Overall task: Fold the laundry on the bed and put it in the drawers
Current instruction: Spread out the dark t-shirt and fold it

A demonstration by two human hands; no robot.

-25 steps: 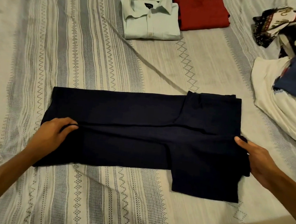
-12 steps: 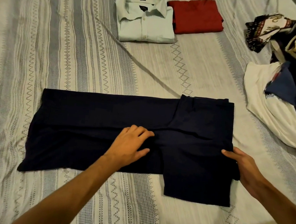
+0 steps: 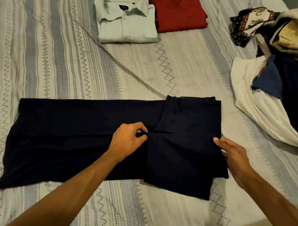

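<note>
In the near middle of the bed, your dark navy trousers (image 3: 87, 134) lie flat across the striped grey-and-white patterned bedspread (image 3: 49, 56), the legs stretched to the left and the waist part folded over on the right. Your left hand (image 3: 126, 141) sits on the cloth near its middle, where the legs meet the folded part; its fingers are curled and the grip pinches a small ridge of navy fabric between thumb and fingertips. Your right hand (image 3: 232, 154) rests at the right edge of the trousers, fingers fairly straight and lying along the border of the cloth; whether the thumb is tucked under the edge you cannot tell from here.

Farther away, toward the far middle of the bed, a folded pale mint collared shirt (image 3: 127, 18) lies flat, and just to its right, touching it, a folded red garment (image 3: 179, 13). On the right side of the bed a loose heap of unfolded laundry (image 3: 287, 63) spreads out: a white cloth at its near edge, dark blue pieces on top, a tan piece and a black patterned fabric at the far end.
</note>
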